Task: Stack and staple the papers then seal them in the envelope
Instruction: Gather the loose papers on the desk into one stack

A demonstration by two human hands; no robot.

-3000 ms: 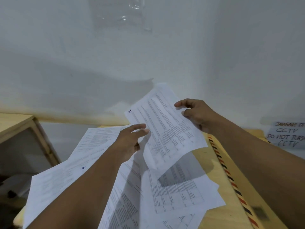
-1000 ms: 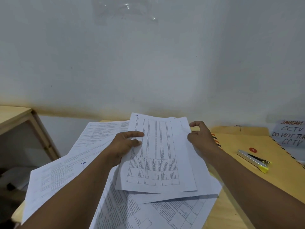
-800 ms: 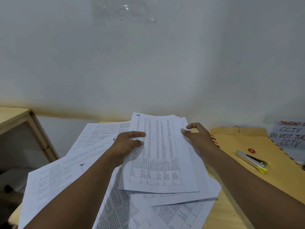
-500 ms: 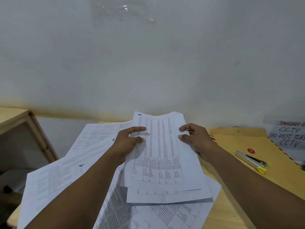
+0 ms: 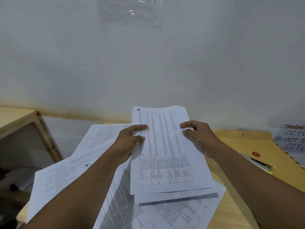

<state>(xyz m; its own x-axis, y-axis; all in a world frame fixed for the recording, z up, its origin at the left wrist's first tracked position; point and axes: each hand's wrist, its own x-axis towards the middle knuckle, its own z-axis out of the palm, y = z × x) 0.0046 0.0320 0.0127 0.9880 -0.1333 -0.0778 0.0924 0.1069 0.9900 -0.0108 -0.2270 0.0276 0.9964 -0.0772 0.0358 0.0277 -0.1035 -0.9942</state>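
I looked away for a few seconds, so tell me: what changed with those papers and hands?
The printed sheet, earlier held up at a slant, has been turned straight and lowered onto another sheet; the left hand and right hand now grip both as a small stack. The loose pages, envelope and stapler stayed put.

Dim, even light; soft shadows; wide-angle bending at edges; slightly soft.

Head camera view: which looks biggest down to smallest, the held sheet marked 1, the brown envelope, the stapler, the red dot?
1. Held sheet marked 1, though nearness inflates it
2. Brown envelope, partly hidden, so unsure
3. Stapler
4. Red dot
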